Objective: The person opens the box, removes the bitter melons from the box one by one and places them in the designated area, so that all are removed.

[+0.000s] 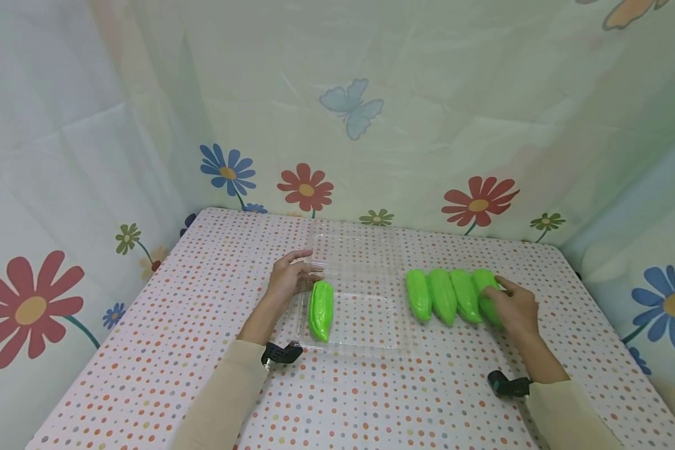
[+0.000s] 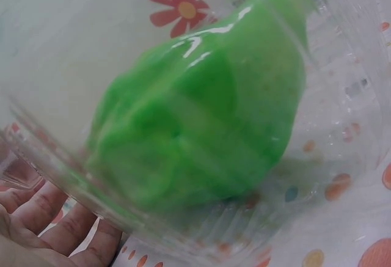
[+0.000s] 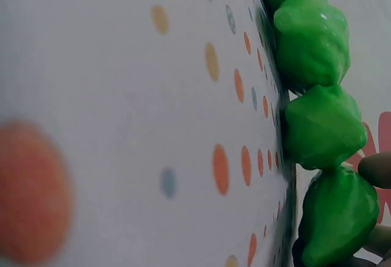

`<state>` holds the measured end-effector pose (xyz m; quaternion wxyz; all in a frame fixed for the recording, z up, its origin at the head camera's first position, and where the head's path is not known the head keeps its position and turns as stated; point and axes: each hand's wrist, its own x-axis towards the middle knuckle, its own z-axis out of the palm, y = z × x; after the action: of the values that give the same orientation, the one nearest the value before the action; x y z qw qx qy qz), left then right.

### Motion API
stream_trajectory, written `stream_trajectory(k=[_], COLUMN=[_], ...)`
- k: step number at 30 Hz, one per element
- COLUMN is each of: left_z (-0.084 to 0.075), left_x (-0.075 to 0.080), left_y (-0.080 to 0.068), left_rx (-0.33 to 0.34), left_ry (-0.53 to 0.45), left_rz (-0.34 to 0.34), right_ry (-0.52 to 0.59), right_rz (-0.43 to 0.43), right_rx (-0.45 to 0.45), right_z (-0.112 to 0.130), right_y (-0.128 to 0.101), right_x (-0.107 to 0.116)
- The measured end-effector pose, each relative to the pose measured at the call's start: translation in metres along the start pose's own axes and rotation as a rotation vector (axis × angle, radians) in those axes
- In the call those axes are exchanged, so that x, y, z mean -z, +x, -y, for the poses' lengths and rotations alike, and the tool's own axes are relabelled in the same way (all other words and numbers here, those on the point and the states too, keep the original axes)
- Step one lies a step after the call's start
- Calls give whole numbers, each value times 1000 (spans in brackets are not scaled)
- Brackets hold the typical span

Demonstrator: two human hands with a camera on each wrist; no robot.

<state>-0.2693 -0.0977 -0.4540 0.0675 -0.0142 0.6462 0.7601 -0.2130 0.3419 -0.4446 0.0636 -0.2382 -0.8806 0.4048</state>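
A clear plastic box (image 1: 371,345) lies with its lid (image 1: 357,240) folded back on the dotted cloth. Along the left side of its tray rests a bright green, ridged, pointed vegetable-like piece (image 1: 321,311), seen large through the clear wall in the left wrist view. My left hand (image 1: 287,279) touches the box's left side near the fold, fingers loosely extended. To the right of the box, several similar green pieces (image 1: 442,296) lie side by side. My right hand (image 1: 514,306) grips the rightmost green piece (image 3: 339,215) between thumb and fingers, against its neighbour.
Under everything is a table with a polka-dot cloth (image 1: 343,400). A flowered curtain (image 1: 416,156) stands behind it and on both sides. Each wrist carries a small black camera, such as the left one (image 1: 281,353).
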Motion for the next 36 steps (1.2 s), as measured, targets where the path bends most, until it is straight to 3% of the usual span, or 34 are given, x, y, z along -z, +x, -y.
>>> stream_trajectory(k=[6,20,36], left_z=[-1,0,1], left_x=[-1,0,1], left_y=[0,1,1], left_rx=[-10,0,-5], left_ry=[2,22,19], left_rz=[-3,-11,-5], right_ry=[-63,-78,16], right_rz=[50,98,-60], right_rx=[30,23,4], right_z=[1,4,6], right_y=[-2,-3,-4], right_x=[-1,-1,-3])
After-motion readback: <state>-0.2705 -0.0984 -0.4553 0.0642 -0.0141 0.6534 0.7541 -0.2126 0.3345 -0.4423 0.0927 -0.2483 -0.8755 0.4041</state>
